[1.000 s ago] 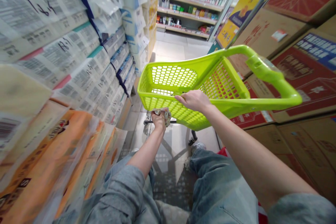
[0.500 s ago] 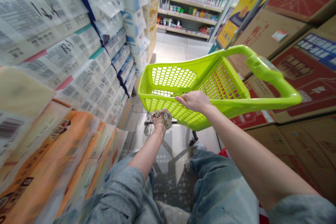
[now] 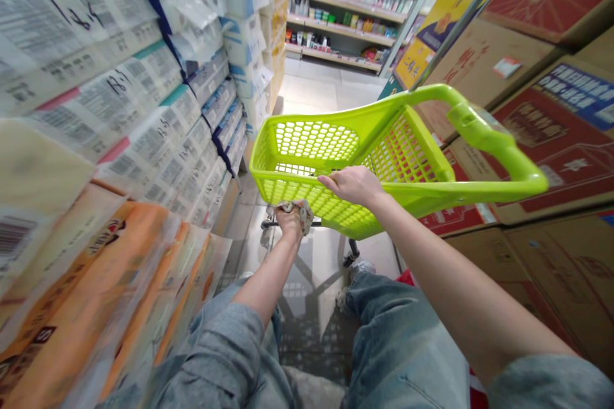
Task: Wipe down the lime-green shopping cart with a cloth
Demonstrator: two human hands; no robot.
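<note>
A lime-green plastic shopping cart point(image 3: 422, 195) with mesh sides stands crosswise in front of me, its handle pointing to the right. My right hand point(image 3: 352, 184) is closed over the near rim of its basket. Lower and to the left, my left hand point(image 3: 290, 222) grips a crumpled patterned cloth point(image 3: 306, 216) against the cart's near side, close to the wheel frame. That hand's fingers are partly hidden by the cloth. Through the mesh I make out no goods in the basket.
Stacked white paper packs point(image 3: 119, 83) line the left, with orange packs point(image 3: 96, 287) nearer me. Cardboard cartons point(image 3: 522, 64) rise on the right, close to the cart's handle. Beyond the cart, tiled floor point(image 3: 311, 86) leads to shelves of bottles point(image 3: 345, 13).
The view has shifted very slightly, and the cart sits a touch further left in it. Both hands keep their hold in nearly the same places.
</note>
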